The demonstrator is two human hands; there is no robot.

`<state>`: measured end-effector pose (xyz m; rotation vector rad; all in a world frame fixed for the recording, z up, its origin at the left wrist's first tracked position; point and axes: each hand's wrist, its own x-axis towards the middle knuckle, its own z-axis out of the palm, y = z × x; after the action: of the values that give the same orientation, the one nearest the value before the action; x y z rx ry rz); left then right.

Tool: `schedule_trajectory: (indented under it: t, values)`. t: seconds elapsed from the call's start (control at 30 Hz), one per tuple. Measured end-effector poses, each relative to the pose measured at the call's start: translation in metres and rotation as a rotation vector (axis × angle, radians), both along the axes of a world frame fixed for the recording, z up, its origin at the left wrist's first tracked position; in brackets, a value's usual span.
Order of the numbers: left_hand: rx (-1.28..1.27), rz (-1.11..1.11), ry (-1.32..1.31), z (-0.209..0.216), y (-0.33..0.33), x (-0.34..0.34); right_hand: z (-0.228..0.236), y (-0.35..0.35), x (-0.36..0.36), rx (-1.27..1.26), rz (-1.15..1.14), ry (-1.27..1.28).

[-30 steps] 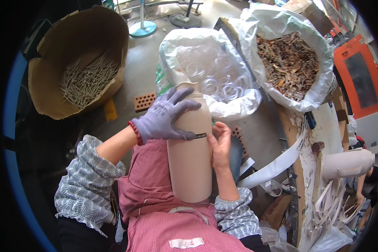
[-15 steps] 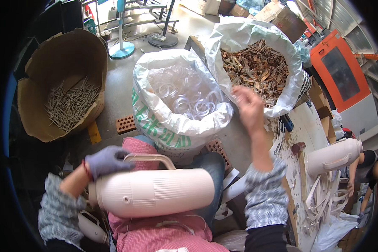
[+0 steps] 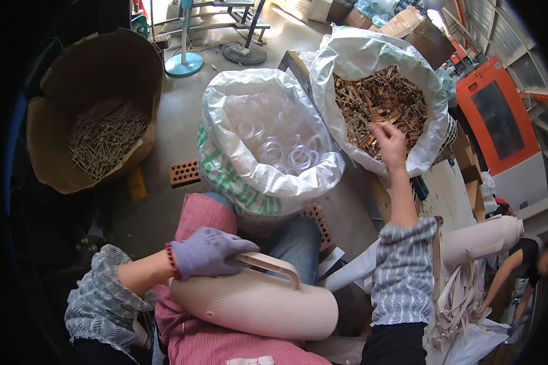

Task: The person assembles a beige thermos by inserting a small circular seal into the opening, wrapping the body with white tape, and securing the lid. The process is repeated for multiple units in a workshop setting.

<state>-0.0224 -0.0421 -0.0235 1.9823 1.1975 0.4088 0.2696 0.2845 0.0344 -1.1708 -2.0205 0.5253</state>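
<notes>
My left hand (image 3: 212, 252), in a purple knitted glove, is closed over the handle end of a pale pink thermos jug (image 3: 268, 307). The jug lies sideways across my lap, its base pointing right and slightly down; its other end is partly hidden behind my glove and wrist. My bare right hand (image 3: 391, 141) is over a white woven sack (image 3: 435, 97) full of small brown and rust-coloured strip-like pieces (image 3: 386, 94). Its fingertips are pinched together at the near side of the pieces; whatever is between them is too small to tell.
Another white sack (image 3: 213, 97) with clear plastic rings (image 3: 301, 157) stands before my knees. On the left is a cardboard bin (image 3: 49, 146) of thin sticks. Another pink jug (image 3: 484, 237) and pale strips (image 3: 460, 292) are on the right-hand table, where another person (image 3: 520, 261) works.
My right hand has moved from between the sacks to over the brown pieces. My left hand has shifted right, and the jug has tilted, its base now lower and farther right.
</notes>
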Motion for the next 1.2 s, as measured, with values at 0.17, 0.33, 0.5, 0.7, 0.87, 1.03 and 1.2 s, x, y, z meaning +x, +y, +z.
schedule_trajectory:
  t: [0.17,0.33,0.5,0.7,0.87,1.03,1.2]
  values:
    - [0.121,0.131,-0.160,0.008,0.026,0.014,-0.018,-0.164,-0.041,-0.721,0.367,0.260]
    - [0.470,0.204,-0.082,0.011,0.027,0.018,-0.043,-0.232,-0.056,-0.864,0.500,0.252]
    - [0.310,0.119,-0.092,-0.006,0.017,0.017,-0.040,-0.260,-0.060,-0.123,0.488,-0.078]
    - [0.264,0.199,-0.202,-0.009,0.002,0.015,-0.051,-0.275,-0.041,-0.524,0.321,0.117]
    - [0.605,0.126,0.027,0.006,-0.002,0.035,-0.045,-0.276,-0.051,-0.952,0.398,0.699]
    - [0.765,0.102,0.097,-0.001,-0.001,0.036,-0.045,-0.279,-0.049,-0.619,0.405,0.402]
    - [0.728,0.075,0.094,0.000,-0.002,0.024,-0.039,-0.287,-0.044,-0.017,0.446,-0.096]
